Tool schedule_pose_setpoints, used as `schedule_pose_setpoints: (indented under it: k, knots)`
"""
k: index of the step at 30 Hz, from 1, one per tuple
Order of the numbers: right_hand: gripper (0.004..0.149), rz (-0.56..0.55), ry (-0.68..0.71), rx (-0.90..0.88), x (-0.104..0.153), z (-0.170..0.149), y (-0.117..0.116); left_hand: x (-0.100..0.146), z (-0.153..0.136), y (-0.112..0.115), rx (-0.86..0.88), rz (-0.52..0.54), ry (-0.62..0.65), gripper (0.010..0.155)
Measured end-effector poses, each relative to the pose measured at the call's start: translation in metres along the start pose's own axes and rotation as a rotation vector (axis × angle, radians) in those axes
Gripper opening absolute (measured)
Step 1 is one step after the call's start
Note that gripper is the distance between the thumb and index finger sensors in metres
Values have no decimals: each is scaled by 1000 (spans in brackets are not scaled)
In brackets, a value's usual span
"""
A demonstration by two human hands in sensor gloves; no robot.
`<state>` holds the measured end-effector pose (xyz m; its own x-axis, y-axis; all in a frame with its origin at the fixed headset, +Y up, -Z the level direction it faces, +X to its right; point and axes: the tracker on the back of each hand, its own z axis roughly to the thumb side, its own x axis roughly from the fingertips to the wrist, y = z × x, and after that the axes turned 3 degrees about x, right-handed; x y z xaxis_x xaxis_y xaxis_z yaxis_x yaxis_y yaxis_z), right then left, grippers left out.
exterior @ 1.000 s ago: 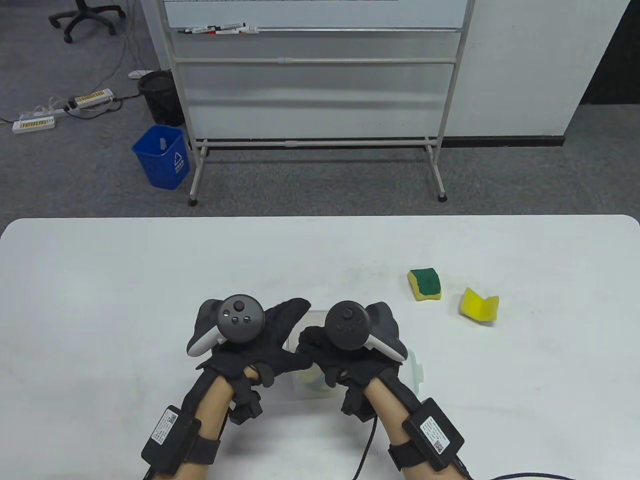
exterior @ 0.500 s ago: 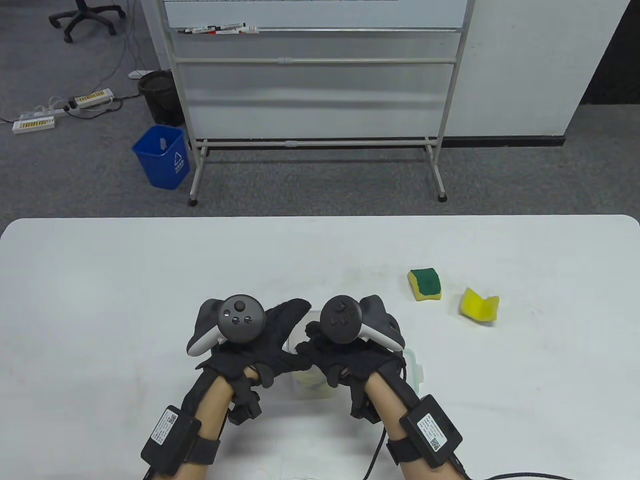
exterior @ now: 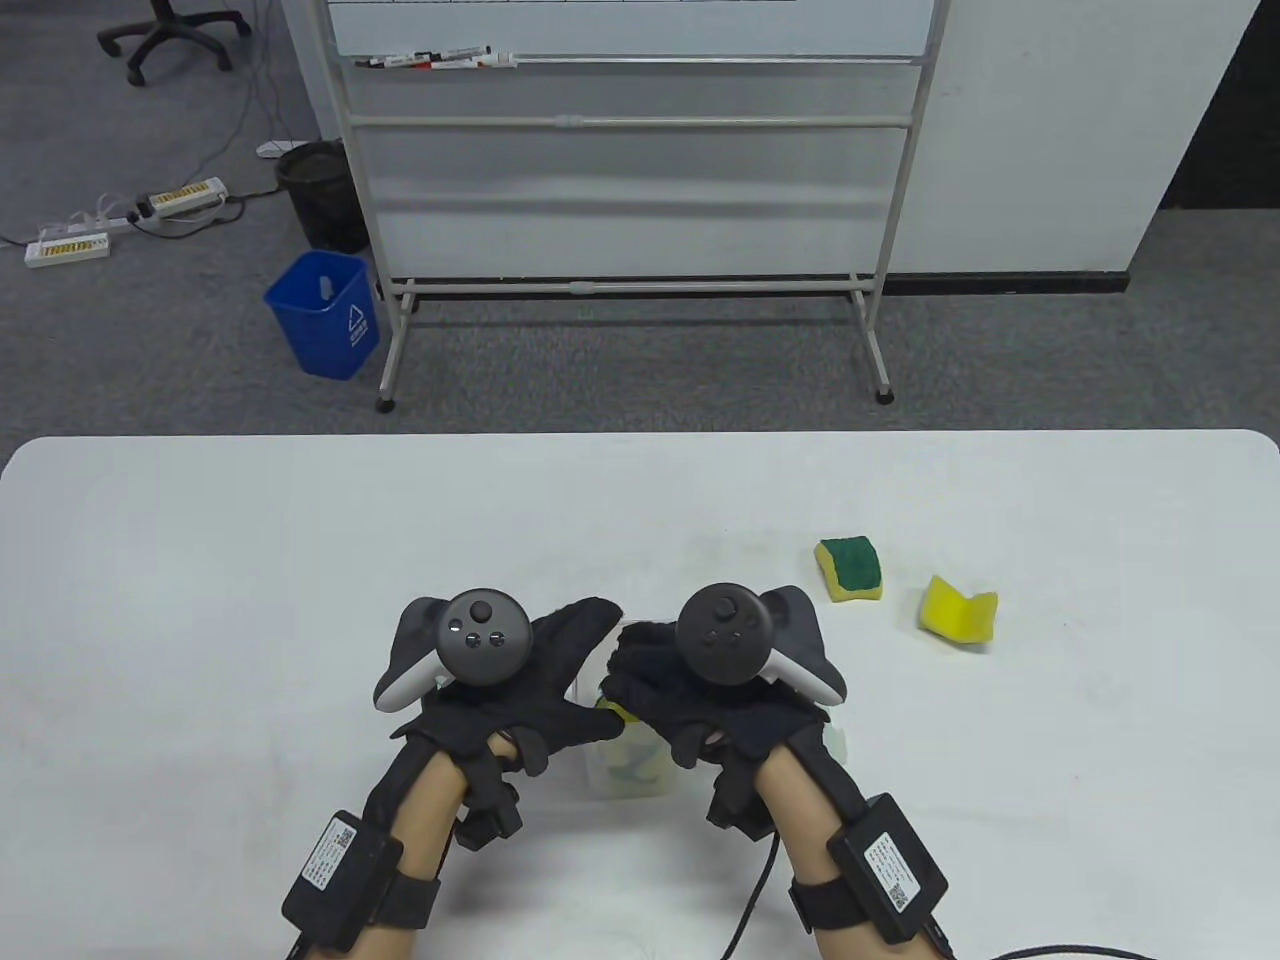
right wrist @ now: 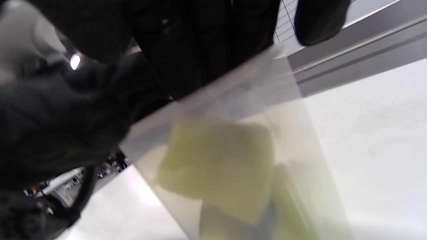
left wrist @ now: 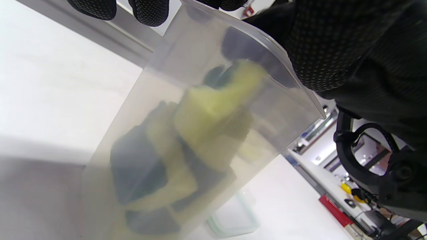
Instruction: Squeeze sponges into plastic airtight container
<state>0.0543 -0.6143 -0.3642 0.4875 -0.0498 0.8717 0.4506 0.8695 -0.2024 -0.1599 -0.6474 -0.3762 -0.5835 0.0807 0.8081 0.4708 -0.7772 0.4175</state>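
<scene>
A translucent plastic container (exterior: 632, 775) stands at the table's front middle. My left hand (exterior: 585, 680) grips its left side and rim. My right hand (exterior: 640, 685) is over the opening, its fingers curled down inside and pressing on a yellow sponge (exterior: 612, 712). The left wrist view shows several yellow-and-green sponges (left wrist: 186, 143) packed inside the container (left wrist: 140, 110), with dark fingertips (left wrist: 233, 43) above them. The right wrist view shows a yellow sponge (right wrist: 220, 160) behind the wall (right wrist: 310, 140). Two loose sponges lie to the right: a green-topped one (exterior: 850, 568) and a folded yellow one (exterior: 958, 608).
The container's lid (left wrist: 233, 216) lies on the table just right of the container, mostly hidden under my right hand in the table view. The white table (exterior: 250, 560) ends at a far edge, with a whiteboard stand (exterior: 630, 285) and a blue bin (exterior: 325, 312) on the floor beyond.
My right hand has shifted to the right over the container, and a bit of yellow sponge now shows between the hands. My left hand and the loose sponges have not moved.
</scene>
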Motion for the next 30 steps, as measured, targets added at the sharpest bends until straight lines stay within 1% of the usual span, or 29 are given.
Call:
schedule_pose_setpoints:
  k: [5, 6, 9, 10, 12, 14, 15, 17, 19, 21, 23, 25, 26, 28, 30]
  knots:
    - [63, -86, 31, -81, 10, -7, 19, 0, 0, 0, 1, -1, 0, 95]
    - [63, -167, 28, -117, 17, -13, 32, 0, 0, 0, -2, -2, 0, 95]
    - [63, -310, -11, -176, 30, -26, 50, 0, 0, 0, -10, -3, 2, 95]
    - [64, -389, -58, -190, 37, -36, 59, 0, 0, 1, -12, -3, 3, 95]
    - [65, -501, -161, -165, 50, -55, 73, 0, 1, 1, -15, -3, 4, 95]
    - [65, -567, -258, -118, 59, -70, 81, 0, 2, 1, -24, -3, 4, 94]
    - [65, -621, -344, -75, 66, -84, 86, 0, 2, 1, -27, -3, 7, 94]
    - [65, -653, -432, -41, 71, -99, 88, 1, 3, -1, -20, 3, 17, 93]
    - [66, -632, -565, -9, 74, -124, 85, 4, 1, -6, 12, 39, 25, 92]
    - [67, -593, -662, -10, 73, -150, 78, 9, -2, -14, 33, 97, 11, 89]
    - [68, -560, -732, -54, 70, -178, 65, 16, -6, -21, 29, 173, -64, 86]
    - [67, -479, -767, -100, 65, -204, 50, 22, -11, -27, -24, 248, -128, 84]
    - [67, -441, -811, -99, 62, -217, 41, 24, -14, -30, -58, 283, -167, 83]
    - [65, -354, -852, -69, 59, -235, 29, 29, -20, -35, -105, 328, -229, 82]
    - [63, -264, -854, -48, 56, -248, 19, 32, -24, -39, -117, 345, -260, 82]
